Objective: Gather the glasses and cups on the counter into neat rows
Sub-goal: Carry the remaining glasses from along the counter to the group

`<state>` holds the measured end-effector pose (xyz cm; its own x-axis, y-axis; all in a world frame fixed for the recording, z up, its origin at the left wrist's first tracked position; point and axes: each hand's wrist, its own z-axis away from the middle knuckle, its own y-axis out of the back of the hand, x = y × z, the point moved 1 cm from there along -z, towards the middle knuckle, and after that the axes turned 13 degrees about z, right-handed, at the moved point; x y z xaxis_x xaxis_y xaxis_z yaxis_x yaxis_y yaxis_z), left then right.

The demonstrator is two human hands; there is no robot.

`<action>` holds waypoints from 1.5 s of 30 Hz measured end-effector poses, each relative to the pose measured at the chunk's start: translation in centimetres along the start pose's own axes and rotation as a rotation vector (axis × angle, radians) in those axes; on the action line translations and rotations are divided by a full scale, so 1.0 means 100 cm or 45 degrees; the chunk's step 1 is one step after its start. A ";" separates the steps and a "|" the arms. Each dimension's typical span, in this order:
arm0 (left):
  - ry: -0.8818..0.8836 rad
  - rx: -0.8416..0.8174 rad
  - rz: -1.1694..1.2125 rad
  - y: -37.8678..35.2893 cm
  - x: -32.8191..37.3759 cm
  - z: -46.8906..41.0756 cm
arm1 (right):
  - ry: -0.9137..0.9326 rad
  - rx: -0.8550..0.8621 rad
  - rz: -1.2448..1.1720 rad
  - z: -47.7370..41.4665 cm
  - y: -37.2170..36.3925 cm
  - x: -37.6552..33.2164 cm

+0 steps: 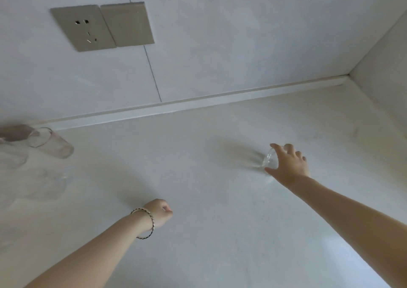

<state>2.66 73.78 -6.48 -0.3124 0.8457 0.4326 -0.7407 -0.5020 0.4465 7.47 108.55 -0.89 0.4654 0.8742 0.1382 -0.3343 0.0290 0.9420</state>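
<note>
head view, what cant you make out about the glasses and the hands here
- Small glass under the right hand: fingers cover most of it, so its shape and the grip are unclear.
- Glasses at the left edge: blurred and cut off by the frame; their count is unclear.
- Left hand: loosely closed, palm hidden.
- Tall glass: contents not discernible.

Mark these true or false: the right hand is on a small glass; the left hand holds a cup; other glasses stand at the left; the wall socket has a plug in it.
1. The right hand grips a small clear glass: true.
2. The left hand holds a cup: false, it is a closed, empty fist.
3. Other glasses, such as a tall glass, stand at the left: true.
4. The wall socket has a plug in it: false, nothing is plugged in.
</note>
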 end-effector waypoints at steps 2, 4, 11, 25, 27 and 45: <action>0.004 0.022 0.012 0.013 -0.026 0.010 | 0.138 -0.023 -0.017 0.020 0.005 -0.040; 0.010 0.047 0.028 0.027 -0.055 0.020 | 0.284 -0.044 -0.023 0.043 0.010 -0.085; 0.030 0.062 0.039 0.085 -0.184 0.071 | 0.637 -0.084 -0.021 0.139 0.018 -0.247; 0.162 0.262 0.056 0.192 -0.371 0.154 | 0.841 -0.059 0.131 0.220 0.017 -0.475; 0.175 0.271 0.087 0.193 -0.382 0.158 | 0.862 -0.060 0.177 0.222 0.015 -0.489; 0.060 0.514 0.355 0.211 -0.364 0.181 | 0.987 -0.140 0.258 0.235 0.044 -0.482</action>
<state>9.15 29.09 1.36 -0.4997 0.6716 0.5470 -0.3382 -0.7327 0.5906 2.82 55.12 3.81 -0.2999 0.9539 0.0141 -0.4484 -0.1540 0.8805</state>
